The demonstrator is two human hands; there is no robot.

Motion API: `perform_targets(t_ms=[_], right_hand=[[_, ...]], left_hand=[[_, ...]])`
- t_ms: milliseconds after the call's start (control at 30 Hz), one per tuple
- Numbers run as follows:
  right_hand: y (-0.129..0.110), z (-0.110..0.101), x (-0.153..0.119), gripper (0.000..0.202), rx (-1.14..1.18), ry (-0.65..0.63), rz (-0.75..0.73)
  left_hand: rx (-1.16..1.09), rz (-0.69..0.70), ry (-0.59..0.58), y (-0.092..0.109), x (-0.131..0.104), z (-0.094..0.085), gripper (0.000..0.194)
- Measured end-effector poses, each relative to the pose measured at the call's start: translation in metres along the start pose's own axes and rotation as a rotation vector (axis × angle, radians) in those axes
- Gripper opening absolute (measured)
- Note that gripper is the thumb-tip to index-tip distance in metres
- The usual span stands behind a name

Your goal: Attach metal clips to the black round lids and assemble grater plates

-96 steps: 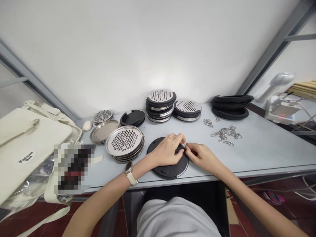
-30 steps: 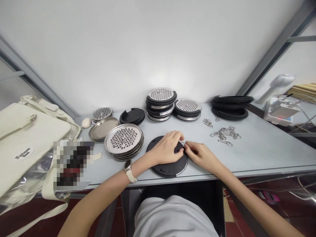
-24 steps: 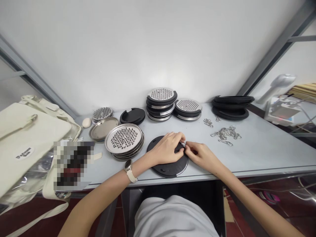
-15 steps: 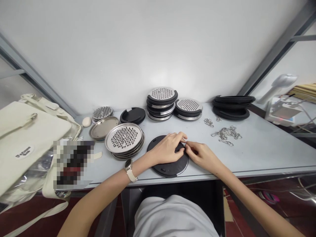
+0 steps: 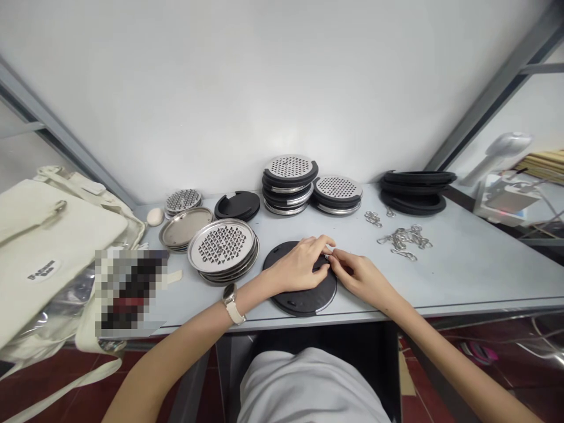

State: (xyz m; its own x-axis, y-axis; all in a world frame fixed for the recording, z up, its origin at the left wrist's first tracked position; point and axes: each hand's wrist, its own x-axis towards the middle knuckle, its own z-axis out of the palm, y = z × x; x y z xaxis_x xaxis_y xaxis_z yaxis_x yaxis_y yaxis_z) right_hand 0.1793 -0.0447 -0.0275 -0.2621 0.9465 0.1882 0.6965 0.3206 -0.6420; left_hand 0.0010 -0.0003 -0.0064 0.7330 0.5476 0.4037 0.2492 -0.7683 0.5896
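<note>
In front of me a black round holder (image 5: 304, 302) lies flat near the table's front edge. My left hand (image 5: 304, 264) rests across it, fingers bent around its far right part, thumb and forefinger near a small shiny metal clip (image 5: 327, 257). From the right, my right hand (image 5: 352, 273) pinches at that clip by the holder's edge; the fingertips hide most of it. Right of my hands lies a loose pile of metal clips (image 5: 405, 238), with a smaller group (image 5: 372, 219) behind it.
Left of the holder stands a stack of round metal graters (image 5: 222, 247), beside plain metal discs (image 5: 185, 229). Grater-topped black holders (image 5: 291, 167) are stacked at the back, more black holders (image 5: 412, 202) at back right. A cream bag (image 5: 57, 235) covers the left end.
Almost nothing differs. My right fingertips have shifted very slightly at the clip; the holder and the left hand keep their place.
</note>
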Motion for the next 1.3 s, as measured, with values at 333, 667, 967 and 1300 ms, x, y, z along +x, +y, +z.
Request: perform_targets(t_ms=[333, 667, 967, 1300], right_hand=[[-0.0019, -0.0004, -0.0002, 0.025, -0.007, 0.002, 0.0], [-0.0012, 0.0006, -0.0001, 0.025, 0.04, 0.016, 0.012], [0.001, -0.0008, 0.0008, 0.023, 0.069, -0.002, 0.026], [0.0036, 0.0013, 0.0, 0.027, 0.063, -0.006, 0.017]], left_hand=[[0.012, 0.003, -0.002, 0.0009, 0.0006, -0.0003, 0.034], [0.013, 0.007, -0.02, 0.0026, 0.0012, -0.0007, 0.034], [0.015, -0.006, -0.019, 0.0028, 0.001, -0.0006, 0.034], [0.022, -0.008, -0.027, 0.0012, 0.0008, -0.0005, 0.033]])
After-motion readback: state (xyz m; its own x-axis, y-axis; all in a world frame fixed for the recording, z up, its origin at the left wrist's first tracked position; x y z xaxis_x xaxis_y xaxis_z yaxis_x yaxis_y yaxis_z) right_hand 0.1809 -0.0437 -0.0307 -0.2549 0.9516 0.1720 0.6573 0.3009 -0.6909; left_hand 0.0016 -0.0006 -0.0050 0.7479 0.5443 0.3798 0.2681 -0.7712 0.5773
